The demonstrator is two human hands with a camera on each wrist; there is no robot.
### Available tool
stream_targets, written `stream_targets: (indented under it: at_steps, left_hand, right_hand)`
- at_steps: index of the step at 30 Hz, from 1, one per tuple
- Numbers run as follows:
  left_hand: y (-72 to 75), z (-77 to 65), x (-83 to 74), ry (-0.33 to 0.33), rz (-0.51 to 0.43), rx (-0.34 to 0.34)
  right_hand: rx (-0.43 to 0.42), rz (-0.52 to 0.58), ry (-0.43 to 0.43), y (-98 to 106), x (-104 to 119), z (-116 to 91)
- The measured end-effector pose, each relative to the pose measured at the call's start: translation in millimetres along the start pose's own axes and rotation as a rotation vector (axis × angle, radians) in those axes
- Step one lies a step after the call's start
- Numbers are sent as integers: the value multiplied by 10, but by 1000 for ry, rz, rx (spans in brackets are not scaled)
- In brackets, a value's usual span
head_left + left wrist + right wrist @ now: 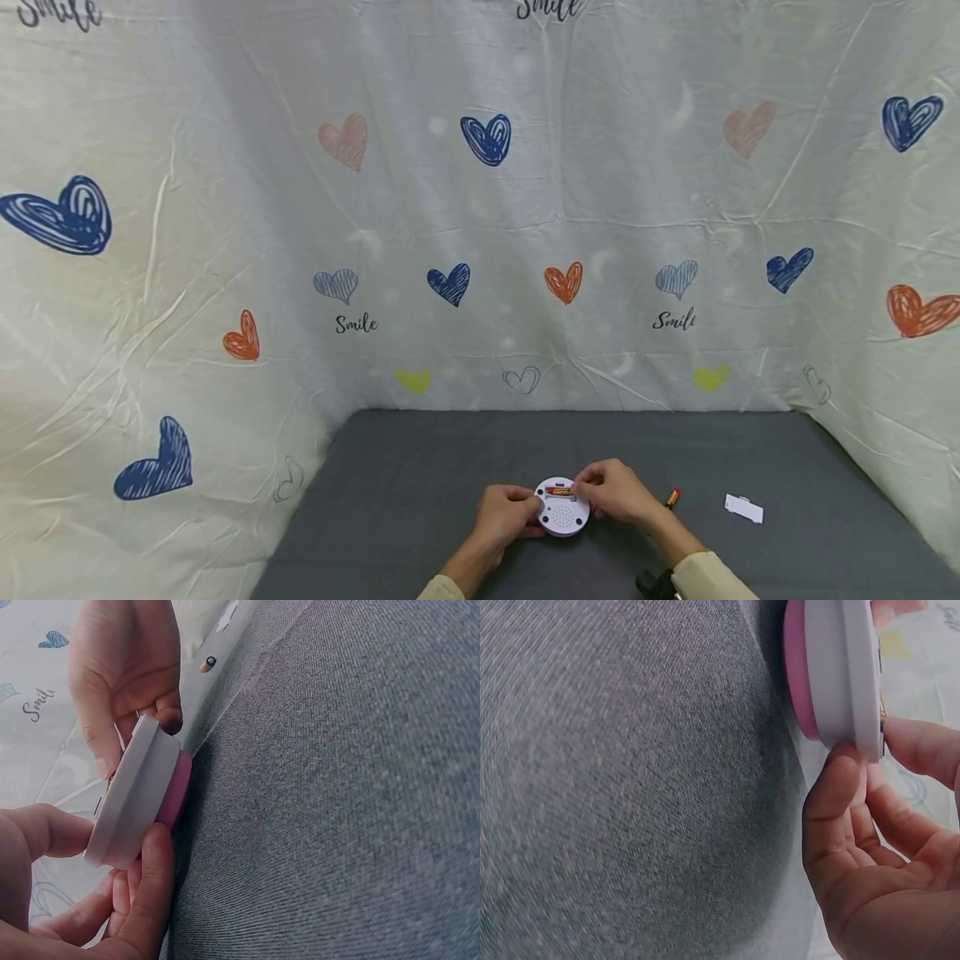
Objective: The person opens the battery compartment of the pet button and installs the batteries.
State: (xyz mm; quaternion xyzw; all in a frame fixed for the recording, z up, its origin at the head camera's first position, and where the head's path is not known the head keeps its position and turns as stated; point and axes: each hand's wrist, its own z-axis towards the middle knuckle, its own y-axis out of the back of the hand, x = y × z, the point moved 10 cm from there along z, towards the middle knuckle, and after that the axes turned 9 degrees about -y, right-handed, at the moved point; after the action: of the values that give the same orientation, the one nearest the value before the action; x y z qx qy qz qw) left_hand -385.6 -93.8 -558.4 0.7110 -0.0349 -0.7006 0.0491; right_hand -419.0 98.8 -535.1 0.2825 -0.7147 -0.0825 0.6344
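A round white device (pixel 562 518) with a pink face underneath (pixel 176 791) is held just at the grey cloth, its back turned up. Small dark feet and a dotted grille mark that back. Its battery compartment lies uncovered, with an orange-and-black battery (pixel 558 492) in it. My left hand (pixel 504 518) pinches the left rim between thumb and fingers. At the right rim, my right hand (pixel 617 493) grips the device (pixel 840 675), one digit on the back by the compartment and others against the side. That digit partly hides the compartment's right end.
A second battery (pixel 673 498) lies on the cloth (pixel 420 450) just beyond my right wrist. Farther right rests a small white battery cover (pixel 744 508). A white curtain (pixel 637 192) printed with hearts encloses the back and sides. Something black (pixel 654 585) shows at my right wrist.
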Motion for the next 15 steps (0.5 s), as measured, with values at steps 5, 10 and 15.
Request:
stream_targets:
  at_steps: [5,10,15]
  left_hand:
    - [2,-8,1,5,4,-4]
    - [-7,-12,-5,-1,-1,1]
    - [-12,-12,-2,-2,0,7]
  right_hand:
    - [-12,1,-6,-8,-14,13]
    - [-43,-2,-21,-11,-1,3]
    - [-86,-8,-36,-19,-14,15]
